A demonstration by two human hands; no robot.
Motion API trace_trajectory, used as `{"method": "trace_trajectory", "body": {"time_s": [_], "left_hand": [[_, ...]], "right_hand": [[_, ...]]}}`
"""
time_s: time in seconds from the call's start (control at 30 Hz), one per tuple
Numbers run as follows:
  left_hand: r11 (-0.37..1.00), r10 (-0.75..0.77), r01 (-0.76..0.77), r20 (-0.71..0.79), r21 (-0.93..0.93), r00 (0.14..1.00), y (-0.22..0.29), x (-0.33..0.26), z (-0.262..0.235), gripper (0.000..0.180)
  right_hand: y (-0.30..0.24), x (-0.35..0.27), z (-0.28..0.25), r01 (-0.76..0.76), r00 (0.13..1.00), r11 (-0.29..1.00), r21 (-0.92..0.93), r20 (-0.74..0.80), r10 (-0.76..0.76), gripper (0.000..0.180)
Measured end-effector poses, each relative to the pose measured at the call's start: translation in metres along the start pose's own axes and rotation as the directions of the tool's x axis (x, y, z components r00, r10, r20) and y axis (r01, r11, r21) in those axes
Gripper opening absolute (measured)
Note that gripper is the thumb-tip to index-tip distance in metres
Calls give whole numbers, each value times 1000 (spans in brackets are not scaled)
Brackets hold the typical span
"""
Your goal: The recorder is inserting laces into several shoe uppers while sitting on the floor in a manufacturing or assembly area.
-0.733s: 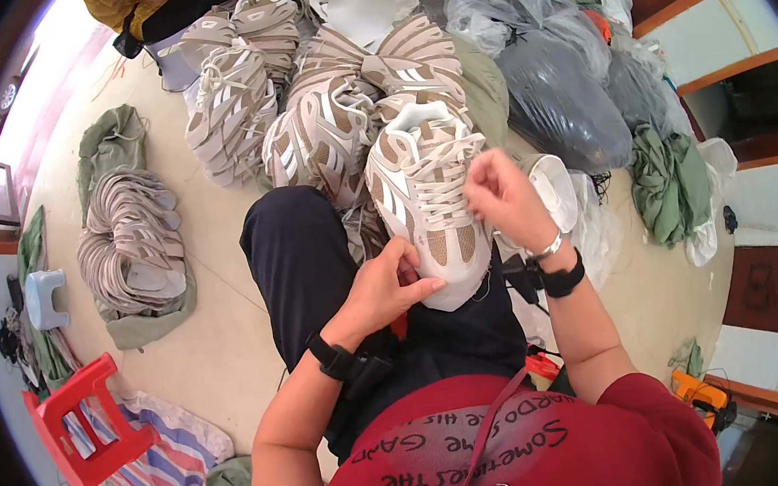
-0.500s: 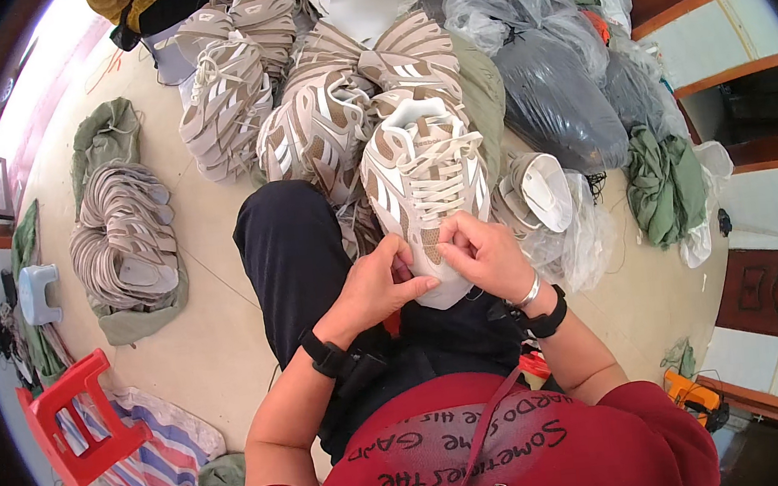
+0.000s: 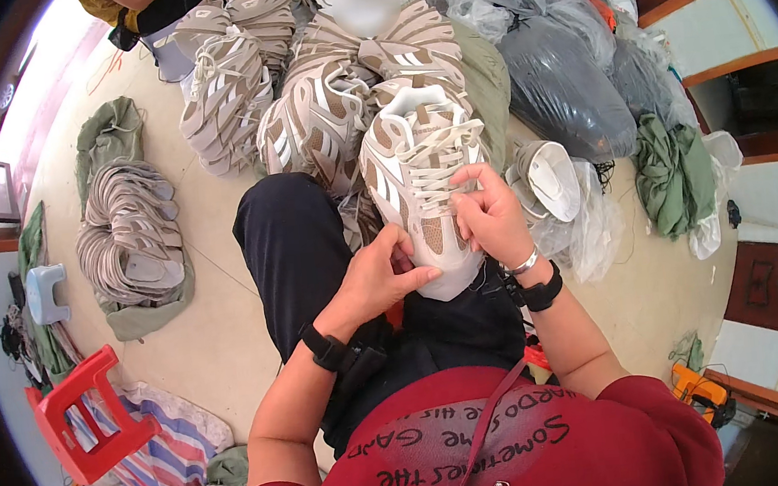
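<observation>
A beige, white and tan shoe upper (image 3: 435, 229) with pale laces rests over my lap, its toe toward me. My left hand (image 3: 378, 272) is closed on the left edge of the toe, the thumb lying along the pale rim. On the other side, my right hand (image 3: 492, 219) is raised beside the lower laces (image 3: 435, 187), its fingertips pinched. Whatever lies between those fingertips is too small or hidden to make out. Just beyond the upper, bundles of similar shoe uppers (image 3: 317, 123) lean against my knee.
More stacked uppers (image 3: 131, 235) lie on green cloth at left. A red stool (image 3: 96, 412) and a light blue stool (image 3: 45, 293) stand on that side. Dark plastic-wrapped bundles (image 3: 566, 85) and green cloth (image 3: 673, 173) fill the right. A loose upper (image 3: 547, 181) sits beside clear plastic.
My right hand has moved up and right, from the toe to beside the lower laces. My left hand stays at the toe's left edge. The view has shifted slightly.
</observation>
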State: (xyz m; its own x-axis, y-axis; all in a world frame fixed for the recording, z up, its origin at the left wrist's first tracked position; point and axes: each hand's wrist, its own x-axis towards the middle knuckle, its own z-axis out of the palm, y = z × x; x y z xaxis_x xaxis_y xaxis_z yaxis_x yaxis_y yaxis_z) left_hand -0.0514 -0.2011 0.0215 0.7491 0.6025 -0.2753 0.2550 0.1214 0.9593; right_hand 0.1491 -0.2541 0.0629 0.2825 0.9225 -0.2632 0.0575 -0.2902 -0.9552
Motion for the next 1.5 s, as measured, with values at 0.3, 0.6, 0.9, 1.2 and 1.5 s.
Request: {"method": "trace_trajectory", "body": {"time_s": [0.3,0.6,0.9,1.2,1.5], "left_hand": [[994,12,-7,-42,112,999,-6,-13,0,38],[994,-53,51,13,95,999,5,-15,4,44],[914,22,-20,-2,406,1000,15,-16,5,46],[836,183,-124,-59,534,981,43,-1,-1,34],[775,97,-78,5,628,995,55,4,24,43]], "right_hand": [[9,-4,4,12,999,1000,-2,33,-12,15],[7,-1,-9,-16,995,999,43,99,12,11],[14,0,-13,-43,989,987,157,150,20,10],[18,-2,-10,126,979,991,-50,165,-116,17],[24,-13,-8,402,914,871,-281,76,-398,12]]}}
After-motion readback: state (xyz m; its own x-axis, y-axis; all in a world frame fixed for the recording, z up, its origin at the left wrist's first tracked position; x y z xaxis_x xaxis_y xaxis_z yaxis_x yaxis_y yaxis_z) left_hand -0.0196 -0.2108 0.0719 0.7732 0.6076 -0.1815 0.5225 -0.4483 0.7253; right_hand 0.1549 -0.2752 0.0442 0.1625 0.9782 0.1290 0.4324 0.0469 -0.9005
